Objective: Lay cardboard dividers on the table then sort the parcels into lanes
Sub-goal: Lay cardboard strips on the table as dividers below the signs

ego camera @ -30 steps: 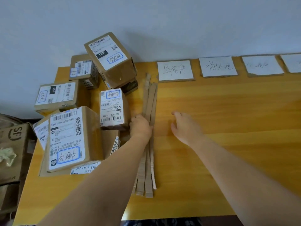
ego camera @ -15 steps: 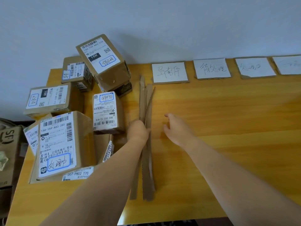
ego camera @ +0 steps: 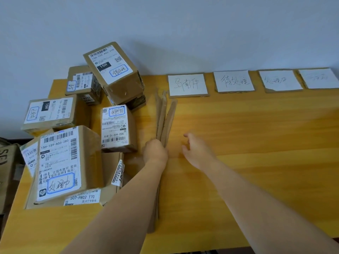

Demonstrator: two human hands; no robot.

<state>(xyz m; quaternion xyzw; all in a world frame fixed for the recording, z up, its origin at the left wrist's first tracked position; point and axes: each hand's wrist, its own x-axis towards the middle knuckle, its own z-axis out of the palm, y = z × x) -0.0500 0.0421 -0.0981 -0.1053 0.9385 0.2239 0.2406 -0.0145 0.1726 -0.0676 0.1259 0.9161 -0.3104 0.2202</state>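
Note:
A bundle of long brown cardboard divider strips (ego camera: 165, 118) stands on edge, lifted off the yellow wooden table (ego camera: 256, 143), its far ends fanning apart. My left hand (ego camera: 155, 151) is shut around the bundle's middle; the near ends run under my forearm. My right hand (ego camera: 197, 153) hovers just right of the bundle, fingers spread, holding nothing. Several brown parcels with white labels are piled at the table's left end, among them a large one (ego camera: 62, 165), an upright one (ego camera: 117, 127) and a tilted one on top (ego camera: 113, 72).
Several white handwritten label cards (ego camera: 188, 84) lie in a row along the table's far edge by the wall. A brown carton (ego camera: 7, 171) stands off the table at the left. The table's front edge runs close below my arms.
My left hand has gathered the strips, which lay flat, and raised them onto their edges. My right hand stayed open beside them, drifting slightly nearer.

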